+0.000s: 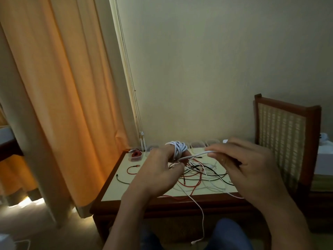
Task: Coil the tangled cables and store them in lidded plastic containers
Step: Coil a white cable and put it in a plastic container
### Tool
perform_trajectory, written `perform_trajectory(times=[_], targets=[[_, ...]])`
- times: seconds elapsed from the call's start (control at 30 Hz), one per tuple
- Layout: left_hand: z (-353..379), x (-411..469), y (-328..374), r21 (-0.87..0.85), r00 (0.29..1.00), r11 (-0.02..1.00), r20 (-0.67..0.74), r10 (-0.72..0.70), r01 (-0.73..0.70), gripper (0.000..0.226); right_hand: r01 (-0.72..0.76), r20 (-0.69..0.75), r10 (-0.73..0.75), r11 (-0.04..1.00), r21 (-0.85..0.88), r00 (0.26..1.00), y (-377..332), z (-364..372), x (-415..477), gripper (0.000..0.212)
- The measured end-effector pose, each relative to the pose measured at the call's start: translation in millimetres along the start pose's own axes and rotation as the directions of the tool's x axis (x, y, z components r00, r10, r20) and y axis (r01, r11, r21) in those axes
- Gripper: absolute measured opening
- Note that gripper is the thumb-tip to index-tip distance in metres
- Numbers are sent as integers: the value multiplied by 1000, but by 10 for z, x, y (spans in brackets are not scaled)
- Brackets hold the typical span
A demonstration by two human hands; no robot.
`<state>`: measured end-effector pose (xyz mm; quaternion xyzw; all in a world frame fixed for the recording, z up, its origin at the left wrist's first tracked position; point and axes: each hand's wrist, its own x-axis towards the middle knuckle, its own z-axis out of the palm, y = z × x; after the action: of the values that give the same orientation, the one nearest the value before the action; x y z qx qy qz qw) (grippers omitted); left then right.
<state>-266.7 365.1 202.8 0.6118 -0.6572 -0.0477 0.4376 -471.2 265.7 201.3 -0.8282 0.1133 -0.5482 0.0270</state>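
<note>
Head view: left hand (158, 170) has white cable (177, 147) coiled round its fingers; right hand (252, 170) pinches the strand. Beyond, tangled cables (198, 175) cover the bench (111, 184); red-filled container (135, 156) at far left.

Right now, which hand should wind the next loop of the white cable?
The right hand. It pinches the free stretch of the white cable, while the left hand is the spool, with the white coil wrapped around its fingers.
</note>
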Motion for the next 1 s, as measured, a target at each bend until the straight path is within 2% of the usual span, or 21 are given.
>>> perform_trajectory(times=[0.2, 0.27, 0.37, 0.43, 0.5, 0.57, 0.63, 0.73, 0.8, 0.9, 1.0], targets=[[172, -21, -4, -64, 989, 998, 149, -16, 26, 13, 34, -151, -39, 999, -34, 988, 17, 68, 65, 16], [178, -49, 26, -145, 983, 989, 182, 4, 22, 8, -5, -174, -1, 999, -34, 985, 31, 97, 82, 14], [161, -77, 64, -361, 973, 932, 223, 55, 31, 22, -133, -171, 150, 985, 106, 974, 62, 176, 128, 18], [163, -88, 96, -578, 968, 815, 225, 114, 38, 25, -263, -59, 296, 911, 316, 953, 81, 233, 157, 17], [163, -84, 110, -750, 970, 661, 186, 157, 37, 25, -412, 190, 371, 732, 543, 909, 91, 294, 136, 17], [148, -72, 98, -853, 973, 520, 157, 167, 48, 27, -513, 398, 323, 533, 673, 859, 66, 340, 56, 34], [99, -67, 74, -895, 975, 438, 163, 153, 81, 28, -561, 496, 264, 450, 695, 827, 19, 351, -23, 49], [24, -88, 54, -917, 967, 376, 206, 153, 136, 28, -578, 546, 216, 454, 678, 809, -81, 355, -52, 42], [-4, -82, 48, -920, 961, 361, 222, 162, 152, 28, -588, 544, 232, 411, 696, 806, -121, 378, -51, 39], [-12, -55, 35, -910, 948, 372, 264, 177, 184, 27, -605, 546, 260, 342, 719, 796, -151, 375, -47, 34], [-36, -14, 86, -871, 948, 431, 303, 93, 236, 26, -630, 529, 346, 359, 688, 775, -154, 386, -64, 23]])
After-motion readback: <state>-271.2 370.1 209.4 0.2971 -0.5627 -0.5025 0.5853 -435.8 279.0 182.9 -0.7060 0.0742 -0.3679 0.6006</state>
